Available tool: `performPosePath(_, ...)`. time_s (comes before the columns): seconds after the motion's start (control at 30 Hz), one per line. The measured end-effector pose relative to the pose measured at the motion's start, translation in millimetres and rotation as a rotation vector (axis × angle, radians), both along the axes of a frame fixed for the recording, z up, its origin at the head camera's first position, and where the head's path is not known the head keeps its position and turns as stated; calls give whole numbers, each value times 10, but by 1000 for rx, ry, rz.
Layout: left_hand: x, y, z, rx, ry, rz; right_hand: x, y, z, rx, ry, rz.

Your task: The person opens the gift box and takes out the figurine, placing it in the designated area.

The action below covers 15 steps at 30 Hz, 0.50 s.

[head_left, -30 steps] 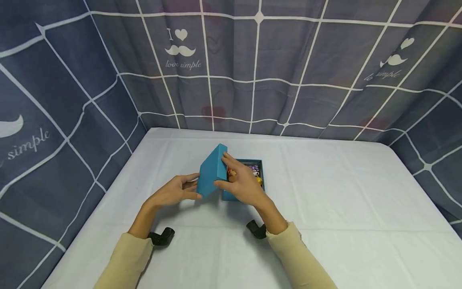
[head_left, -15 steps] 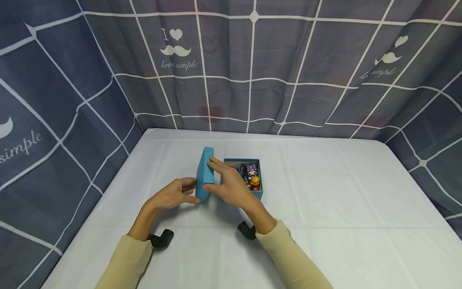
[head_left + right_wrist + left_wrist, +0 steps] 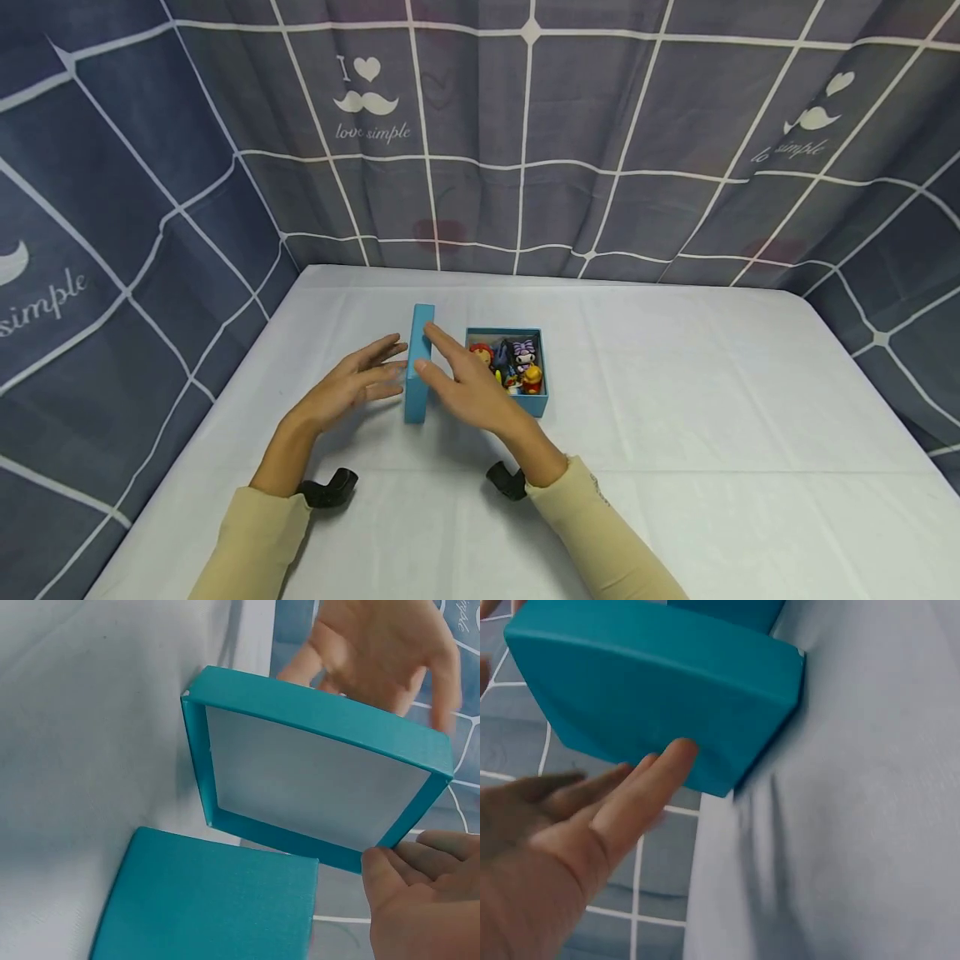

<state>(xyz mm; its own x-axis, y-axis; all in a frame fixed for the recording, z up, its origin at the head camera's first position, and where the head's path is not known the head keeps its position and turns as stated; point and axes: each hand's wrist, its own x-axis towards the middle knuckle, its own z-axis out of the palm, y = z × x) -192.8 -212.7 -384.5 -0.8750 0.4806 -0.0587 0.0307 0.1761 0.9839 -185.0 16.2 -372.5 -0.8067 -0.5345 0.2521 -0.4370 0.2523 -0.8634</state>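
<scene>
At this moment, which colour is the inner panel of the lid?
Pale greyish white; the inner panel shows best in the right wrist view.

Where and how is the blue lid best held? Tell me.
Take the blue lid by its upper wall, probably from above: it stands on edge, that wall topmost, and its hollow, facing the open box, should leave room to reach inside.

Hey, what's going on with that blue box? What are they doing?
A person is handling the box's blue lid, which is off and tipped up on edge, to the left of the box. The right hand touches the lid's rim, and the left hand is close by on the other side with its fingers spread. The box sits open on the white table, with small colorful toys inside.
</scene>
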Motion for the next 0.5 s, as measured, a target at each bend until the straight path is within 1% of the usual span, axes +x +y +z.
performPosePath(0.07,-3,29,33,37,-5,34,8,1,3,-13,-3,3)
performPosePath(0.1,-3,50,46,27,6,53,10,3,3,-26,-1,7)
performPosePath(0.2,2,123,85,-68,62,100,26,19,1,-35,-9,-9)
performPosePath(0.3,2,178,108,-139,109,122,45,49,-5,-32,-4,-41)
performPosePath(0.4,-4,194,115,-175,123,142,60,89,-26,-10,7,-86)
performPosePath(0.5,-8,186,108,-185,120,153,58,134,-63,3,22,-123)
